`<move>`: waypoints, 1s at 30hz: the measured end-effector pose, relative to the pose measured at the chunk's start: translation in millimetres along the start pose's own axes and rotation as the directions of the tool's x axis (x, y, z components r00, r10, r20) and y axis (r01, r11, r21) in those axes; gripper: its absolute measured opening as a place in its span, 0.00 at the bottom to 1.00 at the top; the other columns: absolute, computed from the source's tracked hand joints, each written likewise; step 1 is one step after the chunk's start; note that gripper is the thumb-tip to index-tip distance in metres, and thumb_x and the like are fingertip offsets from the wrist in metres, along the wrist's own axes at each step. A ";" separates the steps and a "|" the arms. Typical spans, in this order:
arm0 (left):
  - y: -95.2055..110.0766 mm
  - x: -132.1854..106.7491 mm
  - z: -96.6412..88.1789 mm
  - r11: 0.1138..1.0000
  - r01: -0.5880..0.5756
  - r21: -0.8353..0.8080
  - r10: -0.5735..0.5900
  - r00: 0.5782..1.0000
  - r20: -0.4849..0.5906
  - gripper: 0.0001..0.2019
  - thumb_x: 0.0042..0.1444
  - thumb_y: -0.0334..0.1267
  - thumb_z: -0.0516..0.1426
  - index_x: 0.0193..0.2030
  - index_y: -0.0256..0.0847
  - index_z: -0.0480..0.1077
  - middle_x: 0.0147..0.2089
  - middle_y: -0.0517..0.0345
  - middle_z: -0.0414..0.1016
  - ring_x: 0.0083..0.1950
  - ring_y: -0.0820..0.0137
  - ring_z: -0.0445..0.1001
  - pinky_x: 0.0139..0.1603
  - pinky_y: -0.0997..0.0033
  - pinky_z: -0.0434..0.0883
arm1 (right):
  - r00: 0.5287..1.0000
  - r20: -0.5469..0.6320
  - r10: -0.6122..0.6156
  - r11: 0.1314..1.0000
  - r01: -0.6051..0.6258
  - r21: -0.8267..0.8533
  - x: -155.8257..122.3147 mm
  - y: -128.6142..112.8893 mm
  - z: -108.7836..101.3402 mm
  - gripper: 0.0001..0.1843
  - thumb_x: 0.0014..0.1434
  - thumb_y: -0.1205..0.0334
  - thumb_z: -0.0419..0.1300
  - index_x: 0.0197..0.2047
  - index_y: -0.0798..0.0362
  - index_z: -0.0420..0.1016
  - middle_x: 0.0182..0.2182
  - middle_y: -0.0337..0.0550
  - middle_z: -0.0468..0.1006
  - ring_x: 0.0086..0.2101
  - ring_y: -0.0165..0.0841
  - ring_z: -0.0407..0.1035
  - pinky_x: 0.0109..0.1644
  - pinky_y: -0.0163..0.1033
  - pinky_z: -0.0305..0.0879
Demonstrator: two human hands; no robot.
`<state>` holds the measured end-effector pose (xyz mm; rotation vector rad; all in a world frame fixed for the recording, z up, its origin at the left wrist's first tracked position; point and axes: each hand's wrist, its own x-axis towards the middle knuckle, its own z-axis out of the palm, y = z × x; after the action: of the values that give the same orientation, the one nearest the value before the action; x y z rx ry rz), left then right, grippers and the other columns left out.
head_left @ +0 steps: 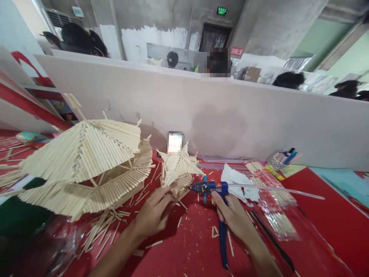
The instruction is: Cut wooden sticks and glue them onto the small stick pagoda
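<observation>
My right hand (pixel 227 209) is wrapped around a blue hot glue gun (pixel 215 187), its handle hanging down below the palm. A long clear glue stick (pixel 276 189) sticks out of its back end. The nozzle points left at the lower part of a small pavilion model (pixel 180 165) made of thin wooden sticks. My left hand (pixel 157 207) has its fingers closed on the near left side of this model, close to the nozzle; the fingertips are partly hidden. To the left stands a larger stick pavilion (pixel 106 150) with a two-tiered roof.
Loose sticks (pixel 108 231) lie scattered over the red table (pixel 196 250). Bagged sticks (pixel 276 207), crumpled white tissue (pixel 239 182) and a pen basket (pixel 281 158) are at the right. A pale partition (pixel 219 111) closes off the back. Other people's heads (pixel 82 40) show beyond it.
</observation>
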<state>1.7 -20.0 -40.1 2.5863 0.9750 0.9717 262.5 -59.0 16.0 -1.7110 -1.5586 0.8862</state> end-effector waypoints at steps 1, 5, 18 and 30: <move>-0.1 0.4 -0.6 1.000 -0.003 -0.004 0.003 1.000 -0.006 0.10 0.63 0.27 0.51 0.45 0.41 0.71 0.63 0.47 0.69 0.63 0.61 0.69 0.61 0.63 0.70 | 1.000 0.009 0.018 1.000 -0.019 0.013 -0.8 1.7 0.6 0.34 0.63 0.33 0.45 0.15 0.48 0.57 0.12 0.35 0.60 0.18 0.30 0.60 0.26 0.35 0.56; 1.3 3.3 -6.3 1.000 -0.028 0.001 0.028 0.999 -0.023 0.10 0.63 0.28 0.51 0.46 0.40 0.70 0.60 0.45 0.71 0.60 0.62 0.72 0.59 0.63 0.72 | 0.994 0.057 0.097 0.982 -0.104 0.155 -8.6 18.1 2.4 0.32 0.61 0.33 0.48 0.19 0.49 0.60 0.12 0.32 0.59 0.16 0.28 0.58 0.23 0.34 0.54; -5.9 8.4 -7.6 0.983 -0.087 -0.161 0.046 0.970 -0.239 0.07 0.65 0.28 0.53 0.46 0.41 0.68 0.42 0.52 0.75 0.46 0.67 0.75 0.48 0.67 0.73 | 0.959 0.279 0.041 0.919 0.073 -0.388 -43.0 31.3 13.6 0.14 0.61 0.59 0.52 0.45 0.53 0.74 0.45 0.53 0.81 0.47 0.47 0.74 0.49 0.45 0.65; 1.6 14.7 -7.9 0.979 -0.020 -0.204 -0.039 0.959 -0.282 0.04 0.66 0.32 0.54 0.43 0.40 0.70 0.40 0.54 0.76 0.44 0.69 0.76 0.46 0.70 0.74 | 0.963 0.241 -0.120 0.799 0.237 -0.552 -48.0 -0.4 34.5 0.05 0.62 0.65 0.59 0.39 0.52 0.76 0.36 0.47 0.82 0.35 0.41 0.77 0.37 0.38 0.66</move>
<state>5.7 -11.9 -25.9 2.3120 0.8950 1.3931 230.6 -106.0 -0.4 -1.8652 -2.2577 0.5129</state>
